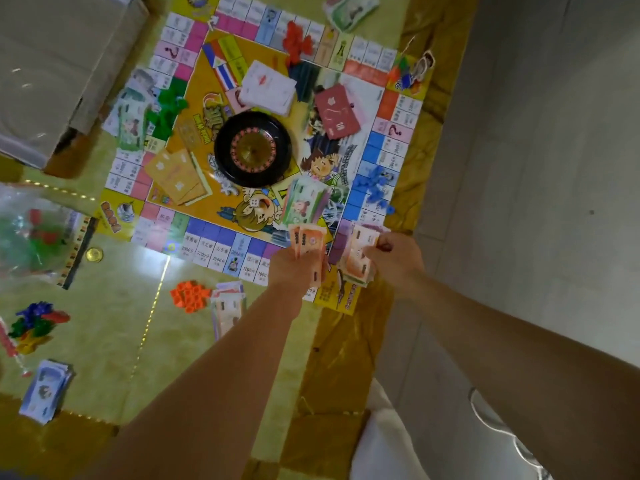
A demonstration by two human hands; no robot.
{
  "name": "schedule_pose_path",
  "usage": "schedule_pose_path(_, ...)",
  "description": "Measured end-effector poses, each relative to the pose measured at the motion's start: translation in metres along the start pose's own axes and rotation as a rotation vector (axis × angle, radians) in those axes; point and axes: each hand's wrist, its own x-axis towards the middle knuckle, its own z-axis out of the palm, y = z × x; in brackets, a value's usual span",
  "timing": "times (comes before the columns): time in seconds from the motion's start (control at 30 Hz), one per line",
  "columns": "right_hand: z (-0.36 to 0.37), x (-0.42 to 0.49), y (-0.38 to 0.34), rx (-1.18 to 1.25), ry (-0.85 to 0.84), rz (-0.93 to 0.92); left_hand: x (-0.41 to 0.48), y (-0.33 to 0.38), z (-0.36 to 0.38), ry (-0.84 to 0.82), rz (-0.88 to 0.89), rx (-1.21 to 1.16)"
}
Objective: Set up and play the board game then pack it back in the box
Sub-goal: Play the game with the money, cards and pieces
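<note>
Glossy yellow-green worktop (pixel 114 323) carried the game board (pixel 207 244), with a black roulette wheel (pixel 252 150) at its centre. Over the board's near corner, left hand (pixel 294 268) gripped orange banknotes (pixel 308 240); right hand (pixel 394 258) gripped a second wad of notes (pixel 360 251).

We log two bare hands, the left hand (pixel 294 271) and the right hand (pixel 394 258). Both forearms (pixel 214 393) are uncovered from wrist to near edge. White fabric (pixel 381 441) shows near, between the arms; we cannot tell whether it is clothing.
</note>
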Motion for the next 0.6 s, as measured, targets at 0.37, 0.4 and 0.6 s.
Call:
schedule_pose_path(0.37, 0.012, 0.011, 0.011, 0.086, 0.182, 0.048, 0.017, 0.002, 0.026, -0.067, -0.088, 0.050)
schedule_pose_path(0.4, 0.011, 0.010, 0.008, 0.130, 0.175, -0.002, 0.018, 0.004, 0.026, -0.054, -0.089, 0.047)
schedule_pose_path(0.6, 0.000, 0.020, -0.023, 0.256, -0.223, -0.151, 0.021, 0.026, 0.027, -0.084, -0.071, 0.010)
